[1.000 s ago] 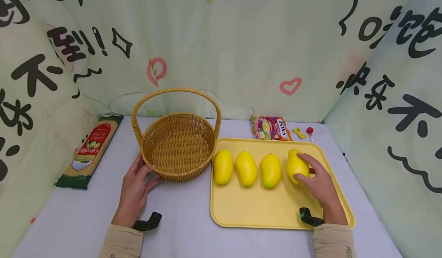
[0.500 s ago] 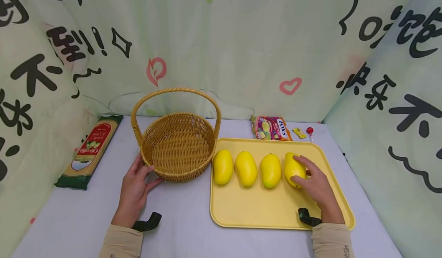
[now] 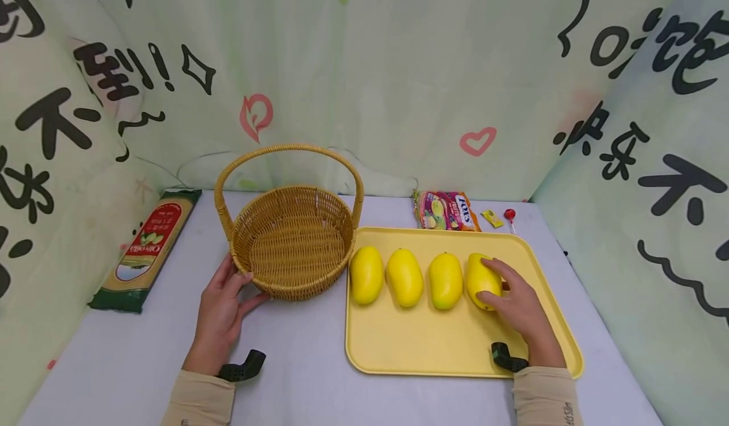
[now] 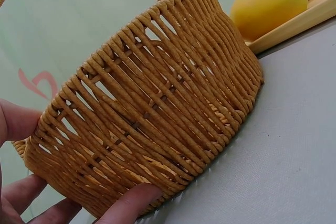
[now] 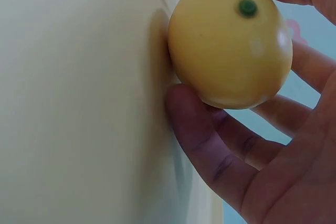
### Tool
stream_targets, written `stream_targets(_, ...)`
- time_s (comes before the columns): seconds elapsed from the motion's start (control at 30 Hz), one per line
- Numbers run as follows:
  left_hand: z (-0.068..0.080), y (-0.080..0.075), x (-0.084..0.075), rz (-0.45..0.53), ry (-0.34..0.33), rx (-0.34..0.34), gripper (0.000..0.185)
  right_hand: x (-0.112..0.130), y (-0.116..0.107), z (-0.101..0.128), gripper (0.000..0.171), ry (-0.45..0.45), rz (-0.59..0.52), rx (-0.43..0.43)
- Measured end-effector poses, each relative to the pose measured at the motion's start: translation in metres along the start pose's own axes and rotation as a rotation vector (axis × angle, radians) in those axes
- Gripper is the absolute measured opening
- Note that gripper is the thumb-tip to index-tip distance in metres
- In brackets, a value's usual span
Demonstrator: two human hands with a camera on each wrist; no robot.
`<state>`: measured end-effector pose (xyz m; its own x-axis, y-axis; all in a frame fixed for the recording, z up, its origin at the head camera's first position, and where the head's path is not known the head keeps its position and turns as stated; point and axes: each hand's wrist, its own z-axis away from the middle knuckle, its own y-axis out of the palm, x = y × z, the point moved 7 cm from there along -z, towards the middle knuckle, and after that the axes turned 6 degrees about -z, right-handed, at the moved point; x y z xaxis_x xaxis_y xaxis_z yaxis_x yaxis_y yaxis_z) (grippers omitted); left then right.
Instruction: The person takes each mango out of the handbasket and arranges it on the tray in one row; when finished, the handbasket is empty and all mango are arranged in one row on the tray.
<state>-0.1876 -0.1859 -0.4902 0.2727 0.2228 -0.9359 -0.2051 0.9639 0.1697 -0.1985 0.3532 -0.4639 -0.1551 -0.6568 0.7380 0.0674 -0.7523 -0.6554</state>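
Observation:
Four would exceed the count, so several yellow mangoes stand in a row on the yellow tray (image 3: 421,350). My right hand (image 3: 521,306) holds the rightmost mango (image 3: 481,279); its green-dotted end shows in the right wrist view, with thumb and fingers around it. To its left lie another mango (image 3: 446,281), a third mango (image 3: 405,278) and one beside the basket (image 3: 366,275). The round wicker basket (image 3: 293,242) has a tall handle and nothing inside. My left hand (image 3: 222,315) touches its near left side with spread, fairly straight fingers, seen against the weave in the left wrist view.
A green and tan packet with a red label (image 3: 147,249) lies at the left. Behind the tray are a colourful candy bag (image 3: 447,211), a small yellow sachet (image 3: 492,218) and a red lollipop (image 3: 509,214). A printed curtain surrounds the white table (image 3: 285,375).
My right hand has shifted slightly left with the rightmost mango, which now sits closer to the mango beside it. The left hand and basket have stayed in place.

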Motion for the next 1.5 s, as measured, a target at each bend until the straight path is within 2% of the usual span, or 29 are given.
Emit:
stream_targets(0.63,-0.002,0.004,0.001,0.005,0.007,0.019,0.071,-0.003,0.003,0.004,0.089,0.018,0.037,0.033)
stream_targets(1.03,0.0,-0.005,0.002,-0.006,-0.028,-0.006,0.072,0.001,0.008,0.002,0.1,-0.011,0.047,0.013)
stream_targets(1.17,-0.001,-0.005,0.001,-0.013,-0.015,-0.008,0.071,0.0,0.007,0.001,0.105,0.058,0.034,-0.002)
stream_targets(1.27,-0.001,-0.005,0.001,-0.04,-0.011,-0.021,0.071,0.0,0.001,0.003,0.11,0.146,0.007,-0.052)
stream_targets(1.33,-0.001,-0.006,0.0,-0.078,-0.009,-0.039,0.071,0.003,-0.007,0.008,0.107,0.186,-0.016,-0.126)
stream_targets(1.5,0.003,-0.01,-0.004,-0.211,0.005,-0.114,0.069,0.019,-0.034,0.029,0.08,0.196,-0.111,-0.425)
